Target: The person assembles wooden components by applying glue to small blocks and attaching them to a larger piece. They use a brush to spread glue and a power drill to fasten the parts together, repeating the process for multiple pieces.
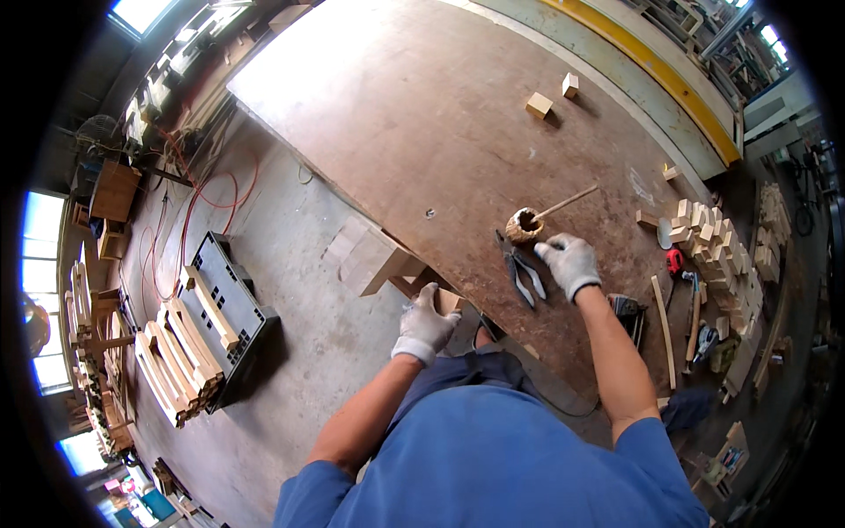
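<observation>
My left hand (426, 324), in a pale work glove, is closed around a small wooden block (450, 302) beside the table's near edge. Over the tabletop, my gloved right hand (570, 262) has its fingers drawn together; anything between them is too small to make out. Just beyond its fingertips stands a small round pot (523, 227) with a crusted rim. A thin wooden stick (566, 201) leans out of the pot to the right. Pliers with grey handles (519, 271) lie open next to the pot, left of my right hand.
Two wood blocks (539, 106) sit far back on the brown table (378, 132). At right are stacked wood pieces (709, 233), a red tape measure (674, 260) and a hammer (694, 321). A wooden piece (378, 264) juts out by the table edge. Wooden bars (176, 361) lie on a black pallet (231, 264).
</observation>
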{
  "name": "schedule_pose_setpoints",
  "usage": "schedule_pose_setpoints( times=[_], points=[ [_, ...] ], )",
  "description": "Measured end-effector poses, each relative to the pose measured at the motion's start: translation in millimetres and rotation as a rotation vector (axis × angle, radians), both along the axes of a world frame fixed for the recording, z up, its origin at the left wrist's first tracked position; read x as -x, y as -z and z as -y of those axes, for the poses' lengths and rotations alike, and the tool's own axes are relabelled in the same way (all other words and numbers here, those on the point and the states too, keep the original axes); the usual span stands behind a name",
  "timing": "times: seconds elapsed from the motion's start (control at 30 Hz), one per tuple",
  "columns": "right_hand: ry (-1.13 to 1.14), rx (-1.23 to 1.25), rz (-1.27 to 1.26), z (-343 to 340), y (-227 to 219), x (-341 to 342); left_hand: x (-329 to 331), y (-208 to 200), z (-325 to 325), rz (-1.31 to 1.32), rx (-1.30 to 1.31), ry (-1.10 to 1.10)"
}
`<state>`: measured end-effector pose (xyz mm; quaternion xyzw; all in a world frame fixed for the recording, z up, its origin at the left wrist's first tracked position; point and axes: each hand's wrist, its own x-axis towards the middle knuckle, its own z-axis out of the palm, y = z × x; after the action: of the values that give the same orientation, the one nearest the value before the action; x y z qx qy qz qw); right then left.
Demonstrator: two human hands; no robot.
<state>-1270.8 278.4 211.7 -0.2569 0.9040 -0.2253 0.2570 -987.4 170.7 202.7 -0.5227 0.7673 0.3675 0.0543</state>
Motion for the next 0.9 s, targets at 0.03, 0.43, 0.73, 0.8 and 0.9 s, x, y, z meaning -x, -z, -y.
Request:
schedule_pose_setpoints(
  times=[0.03, 0.43, 0.73, 0.8, 0.9],
  points=[
    [0.043, 0.087, -0.031, 1, 13, 14, 2, -1, 2, -0.065, -0.039, 0.01],
    [0.244, 0.604, 0.148, 36, 10, 34, 12, 28, 7, -0.844, -0.996, -0.427],
    [-0.079, 0.414, -0.171, 20, 43, 30, 37, 30, 13, -1.041, -1.365, -0.605],
    [0.094, 0.492, 0.061, 18, 43, 32, 41, 30, 15, -1.046, -1.391, -0.64],
    [0.302, 0.631, 0.211, 14, 20, 29, 43, 32, 17, -1.048, -1.422, -0.688]
  ],
)
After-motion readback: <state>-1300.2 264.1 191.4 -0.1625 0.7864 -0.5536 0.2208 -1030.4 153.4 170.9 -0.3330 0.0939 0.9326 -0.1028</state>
